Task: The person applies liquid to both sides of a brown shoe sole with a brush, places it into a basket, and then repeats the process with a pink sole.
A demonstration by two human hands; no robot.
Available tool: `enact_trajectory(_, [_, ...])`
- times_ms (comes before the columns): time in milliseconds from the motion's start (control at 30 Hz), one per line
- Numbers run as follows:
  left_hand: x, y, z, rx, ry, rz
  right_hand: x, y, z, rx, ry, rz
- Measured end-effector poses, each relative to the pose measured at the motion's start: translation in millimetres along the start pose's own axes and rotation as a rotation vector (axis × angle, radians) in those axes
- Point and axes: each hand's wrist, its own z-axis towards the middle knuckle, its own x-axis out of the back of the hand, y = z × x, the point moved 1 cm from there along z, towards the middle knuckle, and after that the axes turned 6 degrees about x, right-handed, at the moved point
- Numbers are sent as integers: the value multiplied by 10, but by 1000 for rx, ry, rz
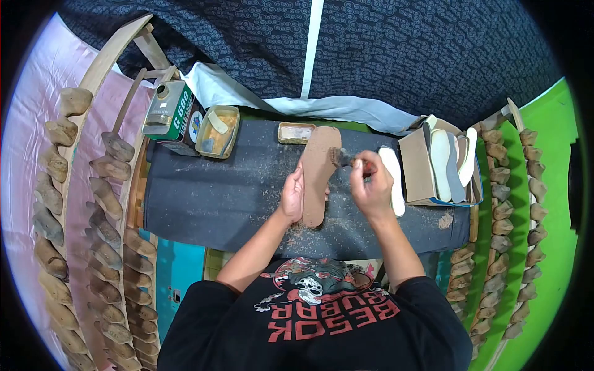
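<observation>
A dark, dust-strewn work table (216,198) runs crosswise under both hands, with racks of wooden shoe lasts (105,198) standing well off to either side of the grip. An open cardboard box (421,167) holding pale insoles stands just beyond the right hand on its outer side, and a green glue tin (166,110) and a small yellow tray (218,131) sit far out past the left hand.

The brown insole (318,173) lies flat on the table between the hands, its long axis running away from the person, toe end farthest out. The left hand (292,196) presses its fingers against the near left edge of that insole, holding it down. The right hand (371,182) is closed around the handle of a small brush (342,158), whose bristles reach leftward from the grip to touch the upper right edge of the insole. A white insole (393,179) lies just beside the right hand's outer side, partly hidden by it.
</observation>
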Motion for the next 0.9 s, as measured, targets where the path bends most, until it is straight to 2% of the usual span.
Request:
enact_trajectory(100, [-12, -7, 21, 2, 29, -25, -108, -183, -125, 123, -72, 9])
enact_trajectory(167, [-47, -14, 79, -45, 197, -171, -199, -234, -197, 188, -101, 106])
enact_trajectory(233, [-6, 7, 52, -48, 193, -142, -217, -184, -193, 187, -112, 100])
enact_trajectory(300, [53, 19, 8, -5, 46, -7, -199, -80, -98, 95, -33, 104])
enact_trajectory(400, [34, -15, 5, 17, 2, 17, -116, -19, 49, 79, -1, 36])
enact_trajectory(533, [-84, 31, 10, 34, 25, 7, -165, -116, -44, 166, -69, 14])
enact_trajectory(600, [-193, 84, 36, 17, 165, -180, -219, -236, -113, 207, -93, 87])
enact_trajectory(633, [-188, 87, 45, 17, 166, -182, -238, -256, -140, 223, -112, 112])
enact_trajectory(700, [-163, 84, 36, -31, 118, -136, -223, -221, -145, 197, -139, 91])
enact_trajectory(733, [-36, 58, 17, 21, 34, -23, -224, -154, -110, 157, -80, 81])
enact_trajectory(900, [-70, 1, -16, 54, -6, 36, -132, -45, 81, 29, 18, 57])
